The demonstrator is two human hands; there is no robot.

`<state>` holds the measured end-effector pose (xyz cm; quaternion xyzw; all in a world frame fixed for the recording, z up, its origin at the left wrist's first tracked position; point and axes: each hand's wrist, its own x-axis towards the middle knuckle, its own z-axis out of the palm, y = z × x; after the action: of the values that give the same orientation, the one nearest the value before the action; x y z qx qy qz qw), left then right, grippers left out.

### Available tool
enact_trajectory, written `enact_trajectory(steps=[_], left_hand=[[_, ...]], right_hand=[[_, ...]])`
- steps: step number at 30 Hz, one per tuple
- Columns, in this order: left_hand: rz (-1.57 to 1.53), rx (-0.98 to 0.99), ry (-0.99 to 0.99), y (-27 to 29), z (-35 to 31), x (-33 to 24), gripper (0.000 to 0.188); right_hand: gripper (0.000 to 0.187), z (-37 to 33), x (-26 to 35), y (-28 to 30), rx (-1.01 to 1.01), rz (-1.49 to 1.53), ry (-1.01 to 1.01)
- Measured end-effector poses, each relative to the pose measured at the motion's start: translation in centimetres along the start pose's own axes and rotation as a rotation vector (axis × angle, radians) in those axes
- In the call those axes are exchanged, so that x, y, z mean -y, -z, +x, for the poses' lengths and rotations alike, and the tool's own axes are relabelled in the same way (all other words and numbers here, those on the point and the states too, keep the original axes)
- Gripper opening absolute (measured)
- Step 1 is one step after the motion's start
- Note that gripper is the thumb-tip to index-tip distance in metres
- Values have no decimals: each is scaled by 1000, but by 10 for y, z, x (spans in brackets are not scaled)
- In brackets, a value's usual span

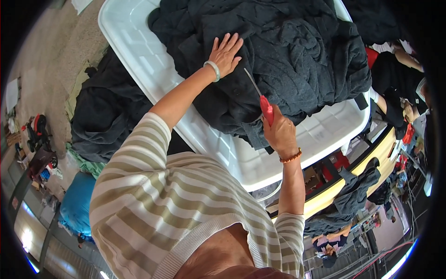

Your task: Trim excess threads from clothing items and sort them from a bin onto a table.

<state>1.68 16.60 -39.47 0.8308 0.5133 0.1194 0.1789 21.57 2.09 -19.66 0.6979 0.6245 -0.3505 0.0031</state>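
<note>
A heap of dark grey and black garments [297, 60] fills a white plastic tub [146, 56] in front of me. My left hand [225, 56], with a pale bangle at its wrist, lies flat on the cloth, fingers spread. In my right hand [281, 132], which has an orange beaded bracelet below it, is a red-handled tool [266, 108] with a long, thin metal blade. Its tip points up and left over the fabric, not far from my left hand. Whether the tip touches the cloth I cannot tell, nor the tool's exact kind.
More dark cloth [104, 107] is piled left of the tub, near a blue bundle [78, 200]. To the right stands a yellow-edged table [320, 202] with a dark garment [348, 200] draped over it. Another person [399, 88] is close by at the far right.
</note>
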Motion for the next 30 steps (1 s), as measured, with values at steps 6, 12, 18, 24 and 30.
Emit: enact_trajectory(steps=[6, 12, 18, 24, 30], left_hand=[[-154, 21, -180, -1, -9, 3, 49], [-423, -18, -137, -6, 1, 13, 38], [-1676, -101, 343, 4, -2, 5, 35], [-1395, -9, 361, 1, -52, -20, 43], [-223, 406, 393, 41, -129, -88, 139]], right_hand=[[32, 44, 17, 20, -44, -64, -14], [34, 54, 3, 8, -38, -133, 65], [36, 1, 16, 5, 222, -66, 74], [38, -28, 9, 16, 85, 28, 37], [36, -86, -36, 0, -34, 73, -176]])
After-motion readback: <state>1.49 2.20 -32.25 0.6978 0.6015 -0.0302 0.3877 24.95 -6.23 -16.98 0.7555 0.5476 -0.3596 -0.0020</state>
